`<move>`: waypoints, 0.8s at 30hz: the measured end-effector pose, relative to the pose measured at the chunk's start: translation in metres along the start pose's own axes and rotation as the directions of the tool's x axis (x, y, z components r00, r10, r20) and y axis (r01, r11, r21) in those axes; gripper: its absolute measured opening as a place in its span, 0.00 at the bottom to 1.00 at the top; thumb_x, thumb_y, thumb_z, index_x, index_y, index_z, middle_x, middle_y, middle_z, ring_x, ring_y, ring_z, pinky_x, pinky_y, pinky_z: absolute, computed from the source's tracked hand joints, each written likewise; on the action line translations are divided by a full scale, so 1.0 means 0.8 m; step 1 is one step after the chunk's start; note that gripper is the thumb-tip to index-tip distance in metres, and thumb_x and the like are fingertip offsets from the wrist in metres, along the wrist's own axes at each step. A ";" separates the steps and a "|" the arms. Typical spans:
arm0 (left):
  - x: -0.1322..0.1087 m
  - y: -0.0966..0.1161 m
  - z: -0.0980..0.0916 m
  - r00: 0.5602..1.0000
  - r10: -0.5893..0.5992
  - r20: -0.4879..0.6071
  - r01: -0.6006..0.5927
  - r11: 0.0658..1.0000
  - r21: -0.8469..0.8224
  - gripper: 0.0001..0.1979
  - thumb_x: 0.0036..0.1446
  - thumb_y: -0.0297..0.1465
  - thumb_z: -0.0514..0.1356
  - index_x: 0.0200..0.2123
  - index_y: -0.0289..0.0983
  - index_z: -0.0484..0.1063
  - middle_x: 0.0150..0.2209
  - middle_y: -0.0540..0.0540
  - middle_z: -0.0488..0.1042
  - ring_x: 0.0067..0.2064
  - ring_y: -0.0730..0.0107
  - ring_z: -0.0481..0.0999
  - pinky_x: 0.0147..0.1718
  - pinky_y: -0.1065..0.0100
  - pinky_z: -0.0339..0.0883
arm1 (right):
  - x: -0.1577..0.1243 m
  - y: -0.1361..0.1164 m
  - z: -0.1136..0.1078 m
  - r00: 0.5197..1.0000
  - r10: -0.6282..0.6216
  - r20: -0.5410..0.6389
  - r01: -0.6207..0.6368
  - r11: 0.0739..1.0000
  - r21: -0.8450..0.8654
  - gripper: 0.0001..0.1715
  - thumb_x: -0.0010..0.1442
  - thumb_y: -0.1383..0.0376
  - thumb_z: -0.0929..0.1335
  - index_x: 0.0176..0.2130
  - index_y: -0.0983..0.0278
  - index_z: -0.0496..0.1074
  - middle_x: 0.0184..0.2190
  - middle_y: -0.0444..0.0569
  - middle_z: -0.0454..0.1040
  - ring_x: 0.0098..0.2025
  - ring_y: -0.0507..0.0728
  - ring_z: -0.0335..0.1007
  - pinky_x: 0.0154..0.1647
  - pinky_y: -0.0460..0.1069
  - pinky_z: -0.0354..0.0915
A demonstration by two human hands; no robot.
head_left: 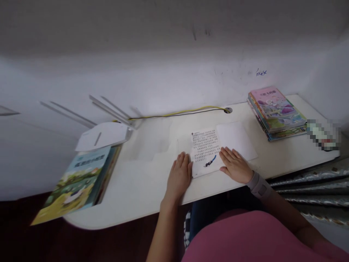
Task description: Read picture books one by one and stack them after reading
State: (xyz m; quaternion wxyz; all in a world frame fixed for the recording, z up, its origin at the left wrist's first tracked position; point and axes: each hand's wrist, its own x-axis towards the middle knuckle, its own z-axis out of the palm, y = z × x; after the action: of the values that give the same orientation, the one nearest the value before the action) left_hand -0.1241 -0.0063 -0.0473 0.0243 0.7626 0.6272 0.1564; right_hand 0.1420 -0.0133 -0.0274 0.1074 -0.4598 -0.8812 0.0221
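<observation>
A white sheet of printed text (205, 145) lies on the white desk (141, 182) in front of me, with a small dark and blue pen-like object (211, 161) resting on its lower part. My left hand (179, 175) lies flat on the desk, fingers together and stretched out, touching the sheet's left edge. My right hand (235, 165) lies flat as well, fingers spread, on the sheet's right edge, next to a blank white sheet (236, 140). Neither hand holds anything. A grey band wraps my right wrist.
A stack of colourful picture books (275, 112) sits at the desk's far right. Another pile of books (79, 182) overhangs the left end, topped by a white router (103, 135) with antennas. A yellow cable (177, 112) runs along the wall to a desk hole (228, 110).
</observation>
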 end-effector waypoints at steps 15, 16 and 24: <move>-0.003 -0.006 0.004 0.999 0.025 -0.021 -0.026 0.999 -0.040 0.23 0.64 0.32 0.43 0.59 0.30 0.60 0.63 0.30 0.59 0.65 0.50 0.58 0.59 0.45 0.57 | -0.001 0.001 -0.003 1.000 0.020 0.014 -0.020 1.000 0.013 0.33 0.67 0.56 0.58 0.65 0.72 0.54 0.67 0.57 0.50 0.69 0.61 0.42 0.67 0.59 0.47; -0.003 -0.006 0.004 0.999 0.027 -0.026 -0.028 0.999 -0.043 0.23 0.64 0.32 0.44 0.59 0.29 0.60 0.63 0.29 0.59 0.65 0.49 0.58 0.59 0.44 0.57 | -0.001 0.001 -0.003 1.000 0.016 0.013 -0.017 1.000 0.016 0.33 0.67 0.56 0.58 0.65 0.72 0.54 0.67 0.57 0.50 0.69 0.61 0.42 0.67 0.59 0.46; -0.002 -0.003 0.001 0.999 0.039 -0.026 -0.040 0.999 -0.028 0.25 0.65 0.33 0.42 0.58 0.24 0.62 0.61 0.26 0.60 0.64 0.46 0.59 0.58 0.45 0.57 | -0.001 0.001 -0.004 1.000 0.012 -0.004 -0.012 1.000 0.014 0.33 0.67 0.56 0.58 0.64 0.72 0.54 0.67 0.57 0.50 0.69 0.61 0.43 0.67 0.59 0.46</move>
State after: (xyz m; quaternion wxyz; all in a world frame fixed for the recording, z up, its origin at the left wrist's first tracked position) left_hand -0.1267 -0.0073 -0.0491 0.0242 0.7723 0.6100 0.1755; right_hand 0.1439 -0.0136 -0.0245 0.1122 -0.4642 -0.8781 0.0278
